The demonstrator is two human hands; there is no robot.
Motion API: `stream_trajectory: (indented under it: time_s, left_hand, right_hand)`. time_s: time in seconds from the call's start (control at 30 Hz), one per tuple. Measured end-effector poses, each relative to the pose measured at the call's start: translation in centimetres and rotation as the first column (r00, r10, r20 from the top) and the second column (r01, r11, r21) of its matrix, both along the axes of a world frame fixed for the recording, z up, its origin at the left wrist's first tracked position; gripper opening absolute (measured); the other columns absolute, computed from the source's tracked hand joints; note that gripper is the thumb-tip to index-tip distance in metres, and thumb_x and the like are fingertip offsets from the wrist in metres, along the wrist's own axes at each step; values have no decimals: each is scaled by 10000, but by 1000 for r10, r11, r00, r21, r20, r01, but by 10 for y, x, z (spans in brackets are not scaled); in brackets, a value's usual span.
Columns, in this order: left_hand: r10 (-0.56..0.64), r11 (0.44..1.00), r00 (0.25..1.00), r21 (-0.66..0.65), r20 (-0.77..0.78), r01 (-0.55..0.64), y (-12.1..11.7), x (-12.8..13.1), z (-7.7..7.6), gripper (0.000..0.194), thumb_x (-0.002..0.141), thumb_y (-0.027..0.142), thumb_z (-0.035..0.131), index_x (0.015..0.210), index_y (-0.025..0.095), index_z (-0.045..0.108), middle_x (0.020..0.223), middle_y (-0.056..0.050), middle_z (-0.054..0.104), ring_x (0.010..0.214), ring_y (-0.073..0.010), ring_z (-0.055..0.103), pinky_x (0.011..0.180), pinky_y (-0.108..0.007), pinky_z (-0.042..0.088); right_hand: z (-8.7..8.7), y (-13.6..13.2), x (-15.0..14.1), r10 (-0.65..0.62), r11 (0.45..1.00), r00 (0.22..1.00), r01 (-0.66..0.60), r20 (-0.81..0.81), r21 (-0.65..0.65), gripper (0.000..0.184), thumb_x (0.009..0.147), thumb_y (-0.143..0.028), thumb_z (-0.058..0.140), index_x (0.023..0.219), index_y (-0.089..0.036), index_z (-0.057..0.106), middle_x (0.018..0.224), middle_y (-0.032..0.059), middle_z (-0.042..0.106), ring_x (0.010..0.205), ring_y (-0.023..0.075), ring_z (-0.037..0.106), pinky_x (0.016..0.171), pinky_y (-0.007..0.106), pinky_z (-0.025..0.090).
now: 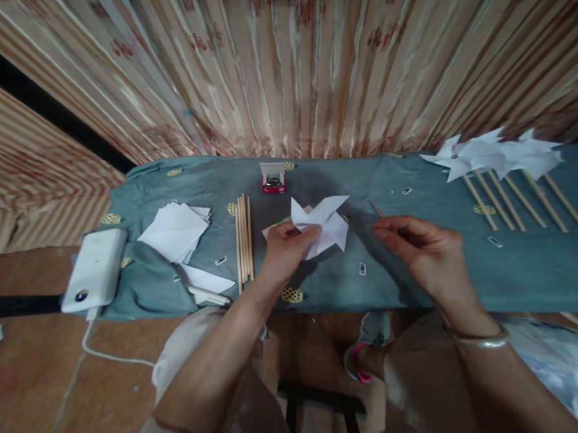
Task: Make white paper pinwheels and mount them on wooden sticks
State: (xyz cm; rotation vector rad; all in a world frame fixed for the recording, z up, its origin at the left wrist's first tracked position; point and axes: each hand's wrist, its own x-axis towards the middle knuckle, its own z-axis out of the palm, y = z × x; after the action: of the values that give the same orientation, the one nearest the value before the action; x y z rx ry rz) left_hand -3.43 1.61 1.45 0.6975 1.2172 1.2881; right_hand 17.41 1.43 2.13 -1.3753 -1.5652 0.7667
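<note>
My left hand (290, 243) is closed on a folded white paper pinwheel (329, 226), its thumb pressed near the middle. To the right, my right hand (414, 241) pinches a thin pointed stick (376, 210), tip up and to the left, apart from the paper. Most of that stick is hidden by the fingers. A flat coloured piece (274, 229) lies partly covered behind my left hand. Beyond it stands an open small red and white box (273, 180) with dark shiny bits inside. Several wooden sticks (244, 238) lie side by side left of my left hand.
A green cloth-covered table (370, 283) spans the view. White paper sheets (173, 232) are stacked at left, near a pale pen-like tool (210, 294) and a white power bank (95, 268) with a cable. Several finished pinwheels (496, 154) on sticks lie at right. A pleated curtain (301, 74) hangs behind.
</note>
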Motion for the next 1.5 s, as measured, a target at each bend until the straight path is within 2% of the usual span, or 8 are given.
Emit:
stream_trajectory:
  time_s: [0.23,0.4,0.57,0.9,1.1,1.2,1.33,1.5]
  left_hand:
    - [-2,999,1000,-41,-26,1,-1,6,6,154,526,247,774,637,150,730,627,-21,699,544,-126,582,553,-246,457]
    - [20,998,999,-56,-42,-22,1,10,11,194,470,252,787,621,143,730,595,-12,689,517,-123,559,525,-237,435]
    - [14,996,998,-83,-57,-19,3,13,10,269,418,274,821,632,130,742,587,-18,691,509,-115,546,513,-224,413]
    - [-33,999,997,-42,-76,30,-5,19,7,381,441,335,860,733,117,750,651,-29,716,553,-131,582,578,-251,449]
    - [-50,998,996,-41,-70,47,-8,21,13,321,445,322,862,662,120,737,597,-20,695,510,-113,553,534,-231,422]
    - [-51,998,998,-49,-30,49,-8,23,14,308,437,302,858,657,123,738,591,-16,691,510,-115,555,539,-234,431]
    - [-30,998,999,-58,13,31,-12,22,16,270,442,275,842,644,131,735,602,-14,695,523,-123,572,554,-241,449]
    - [-37,997,998,-70,58,41,-21,18,21,250,460,279,839,641,138,736,628,-22,709,545,-128,590,576,-249,470]
  right_hand:
    - [4,1,-24,28,993,867,-82,-497,-88,76,684,-259,801,746,-261,757,1084,10,736,1087,209,640,974,376,479]
    - [0,4,-32,80,925,763,-297,-641,-237,140,625,-314,849,723,-262,763,1006,11,748,1014,195,653,941,356,480]
    - [-1,5,-38,102,899,728,-359,-678,-250,189,594,-356,861,721,-257,761,732,-25,709,680,124,600,709,291,493]
    - [5,-3,-36,92,928,737,-307,-669,-212,231,578,-391,849,708,-235,740,750,-21,725,709,130,621,704,278,507]
    - [8,-9,-34,129,933,782,-304,-610,-191,215,630,-400,817,739,-233,739,739,-23,715,687,124,615,698,275,508]
    - [12,-11,-33,149,941,819,-290,-554,-176,222,649,-432,802,741,-239,746,819,3,728,765,149,642,763,305,525]
    - [23,-15,-26,103,985,862,-157,-496,-69,164,651,-401,824,744,-280,763,1171,27,685,1126,221,614,998,391,469]
    - [30,-22,-20,98,994,894,-112,-436,-7,48,721,-284,789,757,-291,759,1272,19,643,1290,246,516,1098,457,385]
